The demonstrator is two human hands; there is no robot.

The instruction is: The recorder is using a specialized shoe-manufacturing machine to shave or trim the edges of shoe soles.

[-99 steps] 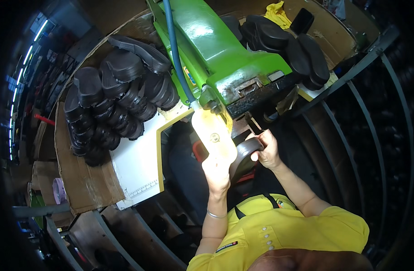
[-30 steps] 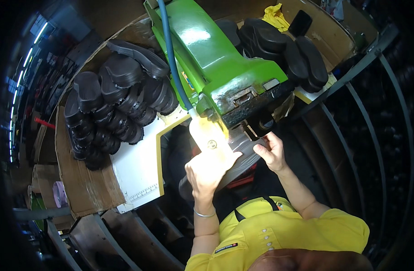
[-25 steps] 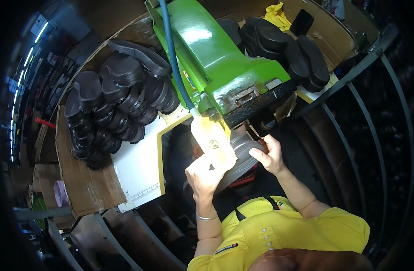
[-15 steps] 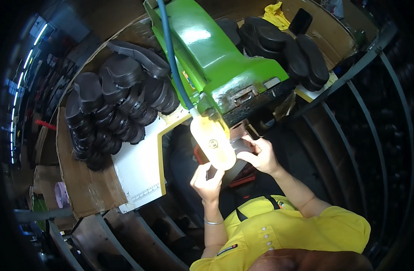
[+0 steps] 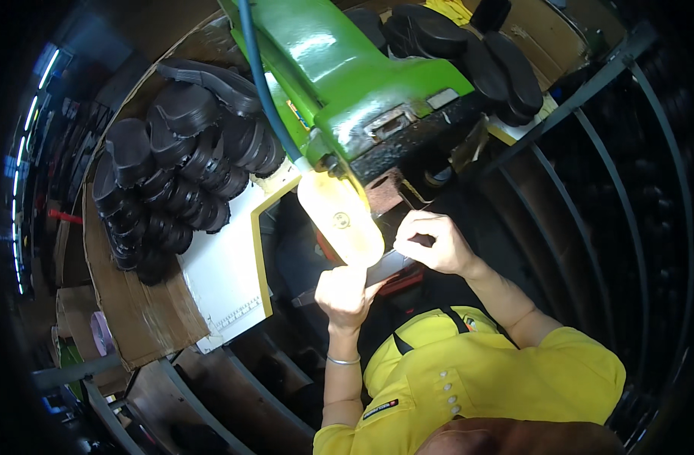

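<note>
My left hand [image 5: 345,296] is closed on a long grey shoe sole [image 5: 392,264], seen nearly edge-on just below a glowing oval lamp [image 5: 339,220]. The sole's other end pokes out to the left of that hand. With thumb and fingers curled, my right hand [image 5: 435,243] pinches the sole's right end. Above the hands, a green machine [image 5: 377,98] carries a rough brown roller [image 5: 385,192], apart from the sole. Part of the sole is hidden behind the lamp and my fingers.
Black shoe soles [image 5: 184,110] are stacked in a cardboard-walled area on the left; more soles [image 5: 506,76] lie behind the machine at right. A blue hose [image 5: 263,83] runs to the lamp. Below are a white board [image 5: 222,265] with a yellow edge and curved metal rails [image 5: 608,182].
Both hands have drawn the sole down and away from the roller, which now shows uncovered. My right hand's fingers have curled in more. The whole view has shifted slightly.
</note>
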